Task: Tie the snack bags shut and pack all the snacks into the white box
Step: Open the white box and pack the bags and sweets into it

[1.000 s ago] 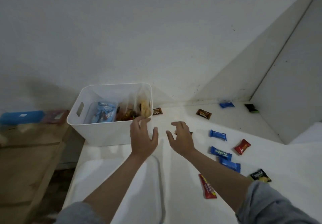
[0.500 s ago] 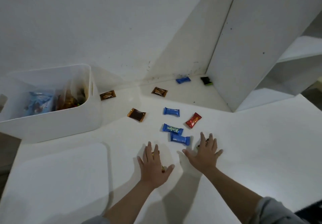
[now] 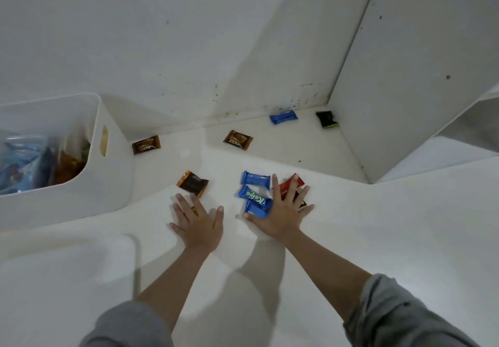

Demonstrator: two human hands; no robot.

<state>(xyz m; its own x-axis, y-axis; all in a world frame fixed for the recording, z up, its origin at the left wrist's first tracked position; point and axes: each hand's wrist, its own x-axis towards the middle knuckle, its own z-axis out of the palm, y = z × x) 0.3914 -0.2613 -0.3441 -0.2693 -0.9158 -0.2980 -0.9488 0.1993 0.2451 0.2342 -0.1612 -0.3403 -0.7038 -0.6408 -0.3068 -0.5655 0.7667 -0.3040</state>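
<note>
We read "Kalpa" on blue bar (image 3: 255,198), "Nextar" on brown packs (image 3: 237,140). Left hand (image 3: 198,221), right hand (image 3: 282,215): fingers spread flat over snacks on desk (image 3: 378,238).

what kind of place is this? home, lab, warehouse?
Probably a plain indoor room, home or a staged setup; I cannot tell which. A white surface in a corner of scuffed white walls, a white box and loose snack packets like the blue ones. No machinery or shelving stock in view.

White box (image 3: 108,184); blue wrappers (image 3: 256,178); red wrapper (image 3: 286,186); grey sleeves (image 3: 399,317).
</note>
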